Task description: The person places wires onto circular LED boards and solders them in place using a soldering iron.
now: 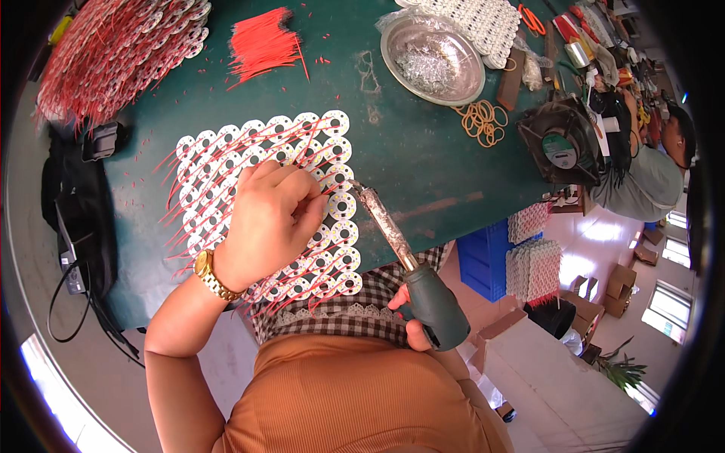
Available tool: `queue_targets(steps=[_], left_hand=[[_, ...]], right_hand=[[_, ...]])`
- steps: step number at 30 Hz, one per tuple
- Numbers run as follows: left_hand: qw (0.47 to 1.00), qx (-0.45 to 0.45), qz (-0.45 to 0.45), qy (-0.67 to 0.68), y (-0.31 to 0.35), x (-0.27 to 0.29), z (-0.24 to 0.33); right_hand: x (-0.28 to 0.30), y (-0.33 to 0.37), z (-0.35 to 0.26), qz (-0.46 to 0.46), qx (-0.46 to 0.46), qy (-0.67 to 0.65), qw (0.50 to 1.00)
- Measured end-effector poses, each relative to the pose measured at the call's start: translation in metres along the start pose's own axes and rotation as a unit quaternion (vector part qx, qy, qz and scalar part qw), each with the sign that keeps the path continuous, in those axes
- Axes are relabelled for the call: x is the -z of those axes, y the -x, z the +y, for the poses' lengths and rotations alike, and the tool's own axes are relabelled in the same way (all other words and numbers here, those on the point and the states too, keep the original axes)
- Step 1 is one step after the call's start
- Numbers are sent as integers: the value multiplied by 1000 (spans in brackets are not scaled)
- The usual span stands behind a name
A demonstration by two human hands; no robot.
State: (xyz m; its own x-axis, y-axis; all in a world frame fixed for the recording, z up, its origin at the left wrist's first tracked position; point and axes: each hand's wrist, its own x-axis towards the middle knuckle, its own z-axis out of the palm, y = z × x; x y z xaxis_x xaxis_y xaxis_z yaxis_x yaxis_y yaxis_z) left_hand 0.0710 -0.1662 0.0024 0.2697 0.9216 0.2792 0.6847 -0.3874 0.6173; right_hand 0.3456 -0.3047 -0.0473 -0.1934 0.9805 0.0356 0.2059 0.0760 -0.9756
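A panel of round white circuit boards (343, 232), joined in rows and strung with short red wires (198, 161), lies at the near edge of the green table. Over its middle, my left hand (276, 211) is closed in a pinch. A red wire seems to run from its fingertips to a board at the right column; the fingertips are partly hidden. My right hand (408, 317) grips the dark green handle of a soldering iron (429, 302) below the table edge. The iron's tip points up and left, close to the panel's right column.
A metal bowl (400, 57) of silvery bits stands at the back, beside rubber bands (483, 123) and a black fan (563, 143). Loose red wires (264, 45) and wired boards (128, 53) lie far left. Another person (642, 177) sits at the right.
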Motion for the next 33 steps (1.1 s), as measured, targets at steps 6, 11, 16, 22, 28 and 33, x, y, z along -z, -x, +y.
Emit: queue_targets(steps=[6,11,16,22,28,33], left_hand=[[1000,-6,-13,-15,-2,1,0],[1000,-4,-16,-17,-2,0,-1],[1000,-11,-12,-19,-2,-1,-1],[999,-19,-7,-29,-2,-2,-2],[999,-25,-4,-28,0,-2,-4],[999,-35,-11,-38,0,0,-3]], right_hand=[[0,1,8,-35,47,37,998],[10,-13,-8,-83,36,122,988],[-2,-7,-9,-31,-18,135,990],[5,4,10,8,-325,-62,944],[5,-11,-8,-29,-13,225,974],[7,-13,-16,-47,-46,303,951]])
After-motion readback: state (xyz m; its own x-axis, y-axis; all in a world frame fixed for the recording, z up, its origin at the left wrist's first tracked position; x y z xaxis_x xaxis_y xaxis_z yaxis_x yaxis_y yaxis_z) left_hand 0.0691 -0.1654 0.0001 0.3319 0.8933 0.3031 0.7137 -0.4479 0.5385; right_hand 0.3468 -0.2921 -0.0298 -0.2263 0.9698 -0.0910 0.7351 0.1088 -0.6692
